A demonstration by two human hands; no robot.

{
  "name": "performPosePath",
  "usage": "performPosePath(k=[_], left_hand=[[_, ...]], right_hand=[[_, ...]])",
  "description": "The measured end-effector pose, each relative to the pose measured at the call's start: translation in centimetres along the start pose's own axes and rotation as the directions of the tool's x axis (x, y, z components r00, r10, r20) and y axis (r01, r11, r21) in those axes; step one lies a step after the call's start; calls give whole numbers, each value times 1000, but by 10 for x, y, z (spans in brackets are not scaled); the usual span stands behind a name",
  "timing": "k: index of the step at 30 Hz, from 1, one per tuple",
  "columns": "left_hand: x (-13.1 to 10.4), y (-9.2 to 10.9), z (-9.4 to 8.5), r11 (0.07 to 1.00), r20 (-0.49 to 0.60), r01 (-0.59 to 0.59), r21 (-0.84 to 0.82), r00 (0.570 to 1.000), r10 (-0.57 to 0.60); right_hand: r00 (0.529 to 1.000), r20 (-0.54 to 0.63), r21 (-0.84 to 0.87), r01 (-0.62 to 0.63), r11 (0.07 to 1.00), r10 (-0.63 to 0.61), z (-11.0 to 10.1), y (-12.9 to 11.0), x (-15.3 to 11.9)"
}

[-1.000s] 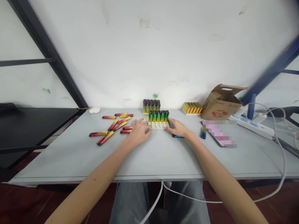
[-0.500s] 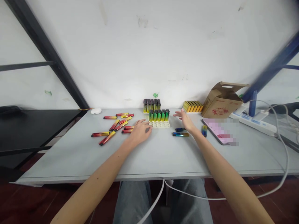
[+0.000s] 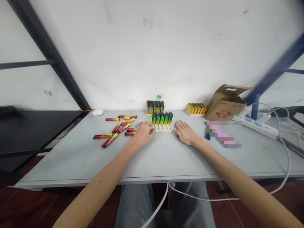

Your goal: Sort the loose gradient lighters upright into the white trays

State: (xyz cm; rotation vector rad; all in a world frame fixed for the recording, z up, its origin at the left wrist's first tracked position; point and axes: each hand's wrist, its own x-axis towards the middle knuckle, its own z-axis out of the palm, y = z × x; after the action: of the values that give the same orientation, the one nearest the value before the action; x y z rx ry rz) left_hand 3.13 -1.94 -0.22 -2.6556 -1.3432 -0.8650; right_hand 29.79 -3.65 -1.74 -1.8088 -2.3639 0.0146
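Note:
My left hand (image 3: 143, 133) rests at the left end of a white rack (image 3: 162, 129), its fingers curled. A small dark end shows beside the thumb; the rest of that thing is hidden. A row of green-yellow lighters (image 3: 161, 118) stands upright along the rack's back, with bare holes in front. My right hand (image 3: 186, 133) lies low at the rack's right, fingers stretched out, over the spot where two blue lighters lay. Only a dark tip peeks out by the thumb. Left of my left hand, several red-yellow lighters (image 3: 109, 140) lie scattered, two partly behind it.
Behind the rack stands a block of dark-topped yellow lighters (image 3: 155, 108). Farther right are a tray of orange lighters (image 3: 196, 108), a cardboard box (image 3: 223, 106), a blurred pink item (image 3: 224, 134), a blue lighter (image 3: 208, 134) and a power strip (image 3: 258, 125). A white case (image 3: 97, 112) sits back left.
My right hand has come down and a little left, from raised beside the rack onto the blue lighters, which it now covers. My left hand has stayed nearly still.

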Motion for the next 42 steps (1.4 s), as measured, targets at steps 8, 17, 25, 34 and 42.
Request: performPosePath(k=[8, 17, 25, 34, 42], left_hand=[[0, 1, -5, 995, 73, 97, -7, 993, -96], [0, 6, -8, 991, 102, 124, 48, 986, -129], [1, 6, -8, 992, 101, 121, 42, 987, -125], [1, 6, -7, 992, 103, 130, 5, 986, -130], [0, 5, -9, 992, 111, 122, -18, 987, -120]], right_hand=[[998, -64, -54, -30, 998, 27, 0, 9, 31], [848, -392, -60, -410, 910, 356, -3, -7, 16], [767, -103, 23, -635, 773, 633, -18, 18, -5], [851, -170, 176, -470, 865, 497, 0, 32, 8], [890, -159, 283, -373, 884, 427, -8, 42, 40]])
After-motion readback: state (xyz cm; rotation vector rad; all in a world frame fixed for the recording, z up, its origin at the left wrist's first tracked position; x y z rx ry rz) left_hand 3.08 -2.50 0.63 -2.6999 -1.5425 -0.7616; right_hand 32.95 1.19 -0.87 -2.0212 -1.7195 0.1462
